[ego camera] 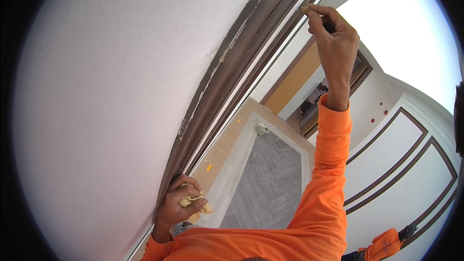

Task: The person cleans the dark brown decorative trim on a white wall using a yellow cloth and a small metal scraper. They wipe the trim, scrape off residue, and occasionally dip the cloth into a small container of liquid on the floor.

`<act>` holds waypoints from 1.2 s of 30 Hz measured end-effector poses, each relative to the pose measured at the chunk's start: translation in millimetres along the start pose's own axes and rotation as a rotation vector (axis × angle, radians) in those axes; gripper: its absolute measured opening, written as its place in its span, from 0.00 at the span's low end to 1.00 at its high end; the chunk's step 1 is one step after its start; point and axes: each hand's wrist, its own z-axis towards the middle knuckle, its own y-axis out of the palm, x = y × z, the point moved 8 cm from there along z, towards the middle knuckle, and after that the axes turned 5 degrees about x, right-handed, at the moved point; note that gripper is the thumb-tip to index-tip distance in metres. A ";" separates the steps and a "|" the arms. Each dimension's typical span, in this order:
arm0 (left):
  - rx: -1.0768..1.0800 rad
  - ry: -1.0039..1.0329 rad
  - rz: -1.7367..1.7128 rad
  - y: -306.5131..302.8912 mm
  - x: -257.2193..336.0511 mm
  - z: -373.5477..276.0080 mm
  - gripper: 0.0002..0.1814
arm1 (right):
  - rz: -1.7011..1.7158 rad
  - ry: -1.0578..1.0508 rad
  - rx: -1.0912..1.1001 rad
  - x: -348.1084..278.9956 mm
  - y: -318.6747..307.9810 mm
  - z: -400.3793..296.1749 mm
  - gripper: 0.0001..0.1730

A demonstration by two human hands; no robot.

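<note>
My right hand [335,30] is raised at the upper middle, thumb and forefinger pinched on a small tan scrap [305,8] beside the dark brown door or window frame [232,56]. My left hand [177,199], at the lower left, grips a crumpled yellowish cloth [189,200] and rests near the lower part of the same frame. Along the edge of the frame, by the white wall [108,79], runs a ragged whitish line of filler or peeled paint.
A small white bucket [263,128] stands on the grey herringbone floor [268,174]. Beyond are an open doorway with a shelf, and white wall panels [384,148] with brown trim. At the lower right is an orange item [384,244] with black parts.
</note>
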 end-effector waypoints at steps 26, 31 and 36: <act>-0.010 -0.009 -0.012 -1.2 2.2 1.4 0.11 | -0.053 -0.022 -0.006 3.2 0.9 0.0 0.10; -0.004 -0.024 -0.029 -0.4 2.7 1.3 0.11 | -0.026 -0.035 0.003 4.6 0.6 1.7 0.10; -0.007 -0.010 -0.011 -0.3 3.5 1.2 0.11 | -0.029 -0.029 -0.006 2.3 0.3 2.9 0.10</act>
